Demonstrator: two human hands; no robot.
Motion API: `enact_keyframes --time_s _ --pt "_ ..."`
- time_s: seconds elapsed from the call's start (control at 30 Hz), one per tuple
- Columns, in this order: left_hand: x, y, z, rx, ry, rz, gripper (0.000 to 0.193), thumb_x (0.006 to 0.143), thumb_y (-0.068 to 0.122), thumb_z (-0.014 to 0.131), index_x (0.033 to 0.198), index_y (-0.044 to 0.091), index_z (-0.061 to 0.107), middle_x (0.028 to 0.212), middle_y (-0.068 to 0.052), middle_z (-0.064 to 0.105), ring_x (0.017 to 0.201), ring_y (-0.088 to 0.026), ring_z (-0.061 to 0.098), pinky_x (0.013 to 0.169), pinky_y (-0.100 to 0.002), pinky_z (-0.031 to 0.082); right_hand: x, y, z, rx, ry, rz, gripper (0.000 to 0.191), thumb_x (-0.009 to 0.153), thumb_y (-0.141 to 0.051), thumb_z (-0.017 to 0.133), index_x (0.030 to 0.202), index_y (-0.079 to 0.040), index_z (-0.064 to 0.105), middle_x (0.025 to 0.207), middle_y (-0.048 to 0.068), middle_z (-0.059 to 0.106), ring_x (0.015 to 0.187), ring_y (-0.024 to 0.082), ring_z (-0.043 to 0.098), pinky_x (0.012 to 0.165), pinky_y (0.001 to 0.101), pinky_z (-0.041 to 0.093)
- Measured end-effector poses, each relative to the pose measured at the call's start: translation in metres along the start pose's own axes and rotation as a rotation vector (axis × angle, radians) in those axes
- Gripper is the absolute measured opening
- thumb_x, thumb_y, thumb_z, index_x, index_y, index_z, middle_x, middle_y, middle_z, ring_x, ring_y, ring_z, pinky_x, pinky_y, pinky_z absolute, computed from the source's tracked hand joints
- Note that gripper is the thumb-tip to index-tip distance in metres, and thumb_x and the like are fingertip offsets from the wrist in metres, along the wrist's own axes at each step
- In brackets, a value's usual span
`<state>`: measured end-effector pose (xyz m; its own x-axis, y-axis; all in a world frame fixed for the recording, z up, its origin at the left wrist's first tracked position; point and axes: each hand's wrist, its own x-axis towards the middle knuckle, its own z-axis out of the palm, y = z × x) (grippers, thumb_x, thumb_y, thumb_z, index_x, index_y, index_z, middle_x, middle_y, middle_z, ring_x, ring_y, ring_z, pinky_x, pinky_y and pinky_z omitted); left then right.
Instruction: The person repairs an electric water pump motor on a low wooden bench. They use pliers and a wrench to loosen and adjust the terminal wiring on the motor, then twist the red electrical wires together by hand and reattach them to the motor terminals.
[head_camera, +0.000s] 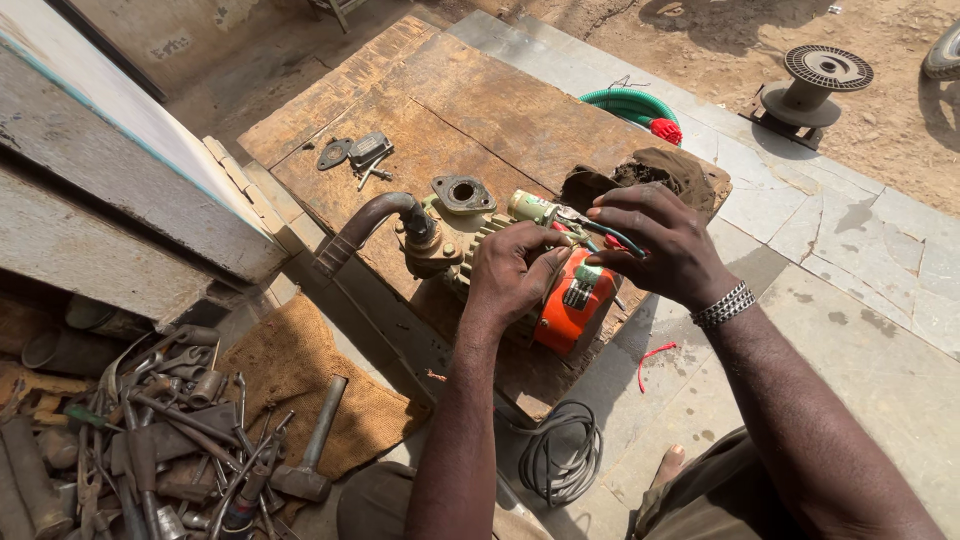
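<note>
Head view shows your left hand (515, 270) pinching down on the top of the orange pump motor (570, 305), which sits on the wooden table (450, 110) near its front edge. Your right hand (655, 240) is closed around pliers (590, 225) with green and red grips, nose pointing towards the left fingers. Keep the left hand steadying the part while the pliers work, and grip only as hard as the small piece needs; hold the motor from rocking. What the plier tips bite on is hidden by your fingers, and the motor's terminal area is mostly covered. The tool pile (150, 440) at lower left is too tangled to sort out.
</note>
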<state>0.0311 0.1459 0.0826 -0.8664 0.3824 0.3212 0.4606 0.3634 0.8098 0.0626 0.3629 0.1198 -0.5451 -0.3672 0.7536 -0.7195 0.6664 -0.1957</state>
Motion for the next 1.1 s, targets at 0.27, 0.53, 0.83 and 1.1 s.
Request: enact_keyframes --time_s 0.27,0.53,0.83,1.1 --pt "-0.003 0.005 -0.004 0.043 -0.021 0.009 0.013 0.09 0.02 0.077 0.099 0.011 0.078 0.091 -0.002 0.074 0.087 -0.015 0.074 0.079 -0.034 0.06 0.002 -0.009 0.008 -0.163 -0.093 -0.188 0.029 0.088 -0.02 0.077 0.117 -0.015 0.075 0.119 0.003 0.074 0.11 0.022 0.072 0.088 0.0358 0.062" --pt "-0.012 -0.001 -0.003 0.106 0.126 0.109 0.011 0.087 0.013 0.078 0.098 0.012 0.078 0.086 -0.003 0.069 0.079 -0.017 0.07 0.072 -0.036 0.056 0.007 -0.024 0.029 0.439 -0.295 0.713 0.023 0.102 -0.026 0.068 0.087 -0.009 0.075 0.067 0.002 0.066 0.058 0.012 0.059 0.052 0.0272 0.046" --pt "-0.014 -0.011 -0.006 0.013 0.154 0.17 0.009 0.089 0.013 0.076 0.098 0.012 0.076 0.09 -0.002 0.073 0.086 -0.018 0.073 0.078 -0.035 0.057 0.021 -0.033 0.007 0.236 -0.291 0.369 0.045 0.089 -0.033 0.073 0.124 -0.006 0.066 0.103 0.006 0.074 0.088 0.015 0.074 0.068 0.0274 0.061" --pt "-0.014 -0.014 -0.007 0.055 0.102 0.106 0.011 0.087 0.013 0.076 0.099 0.013 0.076 0.09 -0.002 0.073 0.084 -0.017 0.072 0.077 -0.034 0.058 0.023 -0.032 0.009 -0.401 -0.303 -0.291 0.04 0.086 -0.02 0.075 0.125 -0.012 0.072 0.119 0.007 0.072 0.104 0.021 0.072 0.083 0.0343 0.062"
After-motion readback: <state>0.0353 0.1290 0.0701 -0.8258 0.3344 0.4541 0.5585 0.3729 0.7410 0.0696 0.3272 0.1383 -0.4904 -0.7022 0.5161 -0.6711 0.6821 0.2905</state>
